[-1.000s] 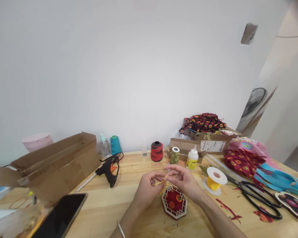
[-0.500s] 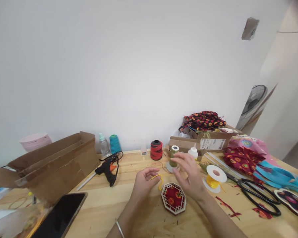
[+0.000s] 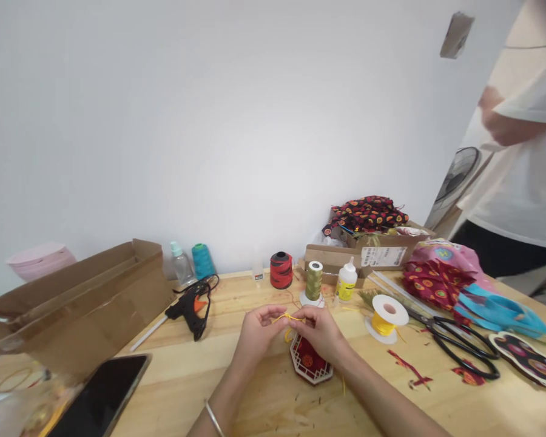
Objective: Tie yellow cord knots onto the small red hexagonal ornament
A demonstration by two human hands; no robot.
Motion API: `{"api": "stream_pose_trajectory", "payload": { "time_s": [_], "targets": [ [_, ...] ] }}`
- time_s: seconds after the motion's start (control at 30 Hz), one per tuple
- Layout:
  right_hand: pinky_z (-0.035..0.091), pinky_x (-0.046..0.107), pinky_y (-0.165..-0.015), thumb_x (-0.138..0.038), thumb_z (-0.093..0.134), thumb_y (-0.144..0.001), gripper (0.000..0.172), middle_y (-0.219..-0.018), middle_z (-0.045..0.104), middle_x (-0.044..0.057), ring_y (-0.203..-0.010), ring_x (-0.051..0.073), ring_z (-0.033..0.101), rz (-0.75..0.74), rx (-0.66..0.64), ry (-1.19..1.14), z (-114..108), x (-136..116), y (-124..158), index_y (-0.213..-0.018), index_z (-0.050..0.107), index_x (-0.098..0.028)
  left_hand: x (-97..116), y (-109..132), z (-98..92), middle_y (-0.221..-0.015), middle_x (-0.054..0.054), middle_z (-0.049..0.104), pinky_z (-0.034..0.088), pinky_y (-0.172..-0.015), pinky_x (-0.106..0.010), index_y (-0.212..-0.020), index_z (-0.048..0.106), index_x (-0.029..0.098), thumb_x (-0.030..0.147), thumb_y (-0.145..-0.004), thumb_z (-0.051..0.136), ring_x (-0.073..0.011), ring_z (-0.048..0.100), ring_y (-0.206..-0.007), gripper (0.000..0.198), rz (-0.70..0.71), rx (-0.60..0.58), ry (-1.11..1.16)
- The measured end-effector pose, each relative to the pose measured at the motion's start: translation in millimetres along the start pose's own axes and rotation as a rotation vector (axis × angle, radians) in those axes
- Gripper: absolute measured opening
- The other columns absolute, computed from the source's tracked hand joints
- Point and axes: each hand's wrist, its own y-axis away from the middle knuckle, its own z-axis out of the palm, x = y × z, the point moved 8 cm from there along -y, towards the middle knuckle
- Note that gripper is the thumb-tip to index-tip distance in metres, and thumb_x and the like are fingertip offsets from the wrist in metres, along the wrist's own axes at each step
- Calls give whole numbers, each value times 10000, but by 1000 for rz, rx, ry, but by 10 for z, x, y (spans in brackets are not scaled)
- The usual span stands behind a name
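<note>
Between my two hands runs a thin yellow cord [image 3: 288,316], crossed or looped in the middle. My left hand [image 3: 260,335] pinches one side of it and wears a bangle at the wrist. Opposite, my right hand [image 3: 322,331] pinches the other side, fingertips close to the left ones. Under the right hand lies an octagonal pendant [image 3: 310,362] with a pale lattice frame and dark red patterned fabric; the hand hides its upper right part. A yellow loop hangs at its top edge. To the right stands a white spool of yellow cord [image 3: 384,326].
Black scissors [image 3: 464,346], fabric scraps [image 3: 409,369] and a glue bottle [image 3: 346,281] are to the right. Thread spools [image 3: 281,271] stand behind. At left are a glue gun [image 3: 192,309], a cardboard box [image 3: 91,303] and a phone [image 3: 101,397]. A person in white [image 3: 523,176] stands at right.
My right hand has moved left and down from above the pendant, and now pinches the yellow cord beside my left hand. A person has come into view at right. The camera view has shifted slightly.
</note>
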Motion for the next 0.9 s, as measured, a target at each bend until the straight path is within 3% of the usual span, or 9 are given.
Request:
{"api": "stream_pose_trajectory", "payload": {
  "time_s": [0.13,0.33,0.53,0.77,0.9],
  "targets": [
    [312,186,-437,-325,503,-684,230,-543,498,-6,-503,92,403,-34,2,3,-51,-90,2,-629,625,-138,-25,-3,24,-586,-30,639,407,-522,-227,-651,636,118,243,-535,627,-136,536,-536,171,16,-30,-107],
    [284,182,-406,-347,529,-650,253,-502,477,-19,-447,69,359,94,-40,-169,-2,-9,6,-623,615,-110,-38,12,69,-541,-6,623,373,-495,-198,-610,633,120,234,-536,630,-107,505,-506,136,-28,-84,-27],
    [264,172,-391,-347,567,-616,237,-482,468,-33,-427,59,355,122,-79,-254,21,-3,22,-613,610,-114,-45,42,76,-346,67,471,251,-364,-169,-603,636,113,240,-533,629,-44,333,-336,144,-120,-107,-21],
    [260,169,-383,-333,553,-630,236,-478,470,-33,-416,50,335,108,-104,-209,-19,-82,39,-609,615,-106,-20,24,86,-478,3,585,302,-442,-189,-580,646,101,233,-531,627,-77,414,-444,142,-51,-138,-44],
    [280,170,-383,-321,557,-628,219,-460,477,-33,-408,53,350,138,-80,-218,-40,-74,43,-609,611,-109,-26,35,76,-459,13,569,305,-443,-190,-561,644,108,235,-528,629,-74,402,-437,133,-59,-121,-35]
  ]
}}
